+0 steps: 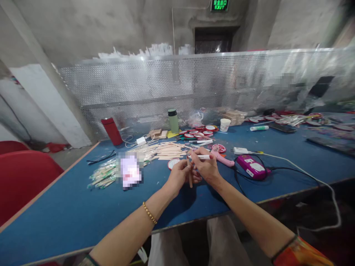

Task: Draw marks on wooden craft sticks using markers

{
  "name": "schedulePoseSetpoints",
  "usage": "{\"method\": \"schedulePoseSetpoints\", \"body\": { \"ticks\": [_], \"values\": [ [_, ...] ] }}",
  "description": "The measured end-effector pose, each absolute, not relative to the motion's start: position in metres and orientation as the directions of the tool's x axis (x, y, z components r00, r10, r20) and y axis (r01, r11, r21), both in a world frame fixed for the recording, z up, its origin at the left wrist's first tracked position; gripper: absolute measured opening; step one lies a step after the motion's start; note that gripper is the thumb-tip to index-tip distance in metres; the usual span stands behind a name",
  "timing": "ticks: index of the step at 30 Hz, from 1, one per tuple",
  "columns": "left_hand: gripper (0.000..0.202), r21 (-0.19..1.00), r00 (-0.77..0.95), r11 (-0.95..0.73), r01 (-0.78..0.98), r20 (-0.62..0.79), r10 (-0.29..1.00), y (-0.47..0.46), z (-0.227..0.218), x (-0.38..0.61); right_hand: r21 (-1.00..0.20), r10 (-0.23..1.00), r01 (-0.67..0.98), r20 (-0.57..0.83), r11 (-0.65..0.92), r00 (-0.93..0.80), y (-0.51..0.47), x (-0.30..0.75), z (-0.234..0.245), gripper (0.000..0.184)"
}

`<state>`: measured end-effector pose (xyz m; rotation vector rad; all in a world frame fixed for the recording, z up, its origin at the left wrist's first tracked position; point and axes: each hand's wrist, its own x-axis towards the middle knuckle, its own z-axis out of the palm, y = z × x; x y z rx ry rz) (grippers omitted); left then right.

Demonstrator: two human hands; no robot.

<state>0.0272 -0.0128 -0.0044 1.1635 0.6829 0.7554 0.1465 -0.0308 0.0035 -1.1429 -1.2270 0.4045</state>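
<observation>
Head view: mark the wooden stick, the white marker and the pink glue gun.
wooden stick point(190, 181), head view, lower end below the fingers.
white marker point(203, 157), head view, middle of the barrel.
pink glue gun point(226, 161), head view, its handle.

Dim, even indoor light; wide-angle bending at edges.
</observation>
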Motion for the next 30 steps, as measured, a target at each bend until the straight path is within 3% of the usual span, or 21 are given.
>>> {"method": "schedulePoseSetpoints", "body": {
  "ticks": [18,30],
  "values": [
    [0.037,0.972,0.569,0.200,-0.126,-0.094,0.817,-0.0150,-0.0009,0.0265,-0.825,0.767,0.359,0.549,0.436,0.332,-0.0296,0.1474,0.0035,0.037],
    [0.042,0.968,0.568,0.206,-0.145,-0.090,0.818,-0.0156,0.0001,0.0277,-0.823,0.761,0.369,0.552,0.432,0.340,-0.0302,0.1479,0.0029,0.029]
  ]
}}
